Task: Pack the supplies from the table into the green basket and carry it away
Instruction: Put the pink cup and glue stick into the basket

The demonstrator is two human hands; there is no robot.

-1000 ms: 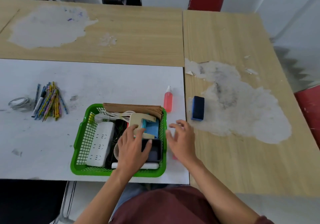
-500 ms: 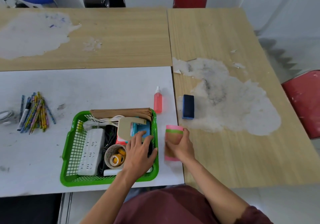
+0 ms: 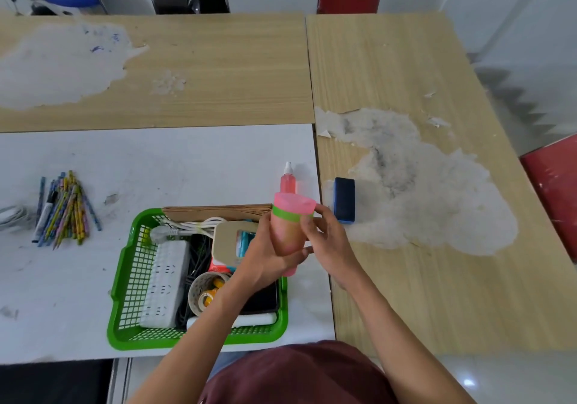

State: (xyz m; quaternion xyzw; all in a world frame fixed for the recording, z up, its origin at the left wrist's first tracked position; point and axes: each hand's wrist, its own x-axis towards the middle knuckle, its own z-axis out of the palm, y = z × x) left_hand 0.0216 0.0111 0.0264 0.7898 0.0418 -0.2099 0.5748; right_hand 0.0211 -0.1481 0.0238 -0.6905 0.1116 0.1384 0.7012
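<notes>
Both hands on the striped paper pad (image 3: 288, 232) (pink top, green band, orange body). It is upright, off the bench (image 3: 187, 160), over the right rim of the green basket (image 3: 120, 282).
Left hand (image 3: 265, 257): fingers curled round the pad's lower half, thumb up its left side.
Right hand (image 3: 331, 241): fingers bent, pinching the pad's right edge below the green band.
In the basket: white power strip (image 3: 165, 282) on the left, tape rolls (image 3: 203, 289), white cable (image 3: 193, 227), brown paper stack (image 3: 218, 211) against the far wall, black flat item (image 3: 263, 300) under the left wrist.
Outside the basket, on the bench: pink spray bottle (image 3: 288, 182) just behind the pad, blue eraser (image 3: 344, 199) to its right, pencil bundle (image 3: 65, 210) well off to the left.
</notes>
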